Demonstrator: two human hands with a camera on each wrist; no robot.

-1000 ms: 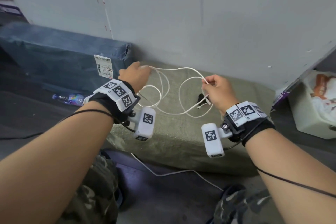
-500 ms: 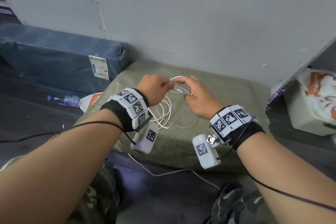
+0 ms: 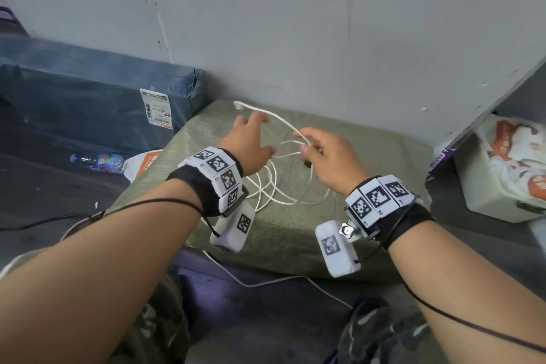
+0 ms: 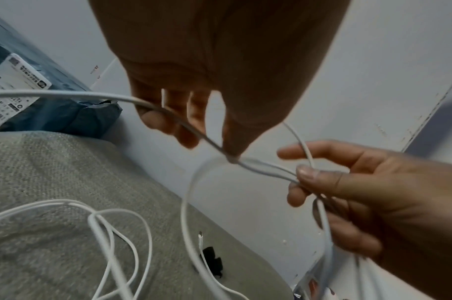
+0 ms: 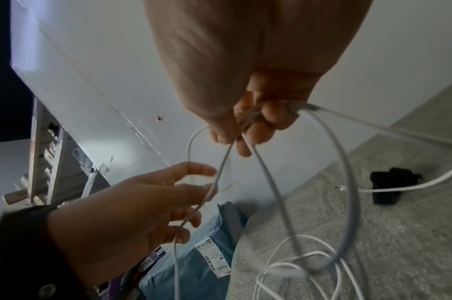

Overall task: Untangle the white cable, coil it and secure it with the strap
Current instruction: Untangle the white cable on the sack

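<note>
Right hand: my right hand [image 3: 331,159] pinches several strands of the white cable [image 3: 277,186] between thumb and curled fingers [image 5: 261,130]; the loops hang from the grip.
Left hand: my left hand [image 3: 248,142] is spread, fingers [image 4: 165,121] loosely extended; one strand runs across them, and I cannot tell whether the thumb presses it or only touches.
Cable: most of it lies in slack overlapping loops on the grey-green cushion [image 3: 369,186], below and between my hands; one plug end [image 3: 238,104] shows beyond my left hand, near the wall [image 3: 325,38].
Strap: a small black strap [image 5: 389,185] lies on the cushion, with a free cable tip crossing it.
Edges and room: the cushion's far edge meets the wall; its left edge sits just beside a blue wrapped parcel [image 3: 88,97]; bare cushion lies to the right of my hands.
Views: the wrist views show the pinch and the strap plainly; the head view hides most of the strap behind my right hand, yet alone shows a plastic bottle [image 3: 97,161] and a white bin [image 3: 502,174].
</note>
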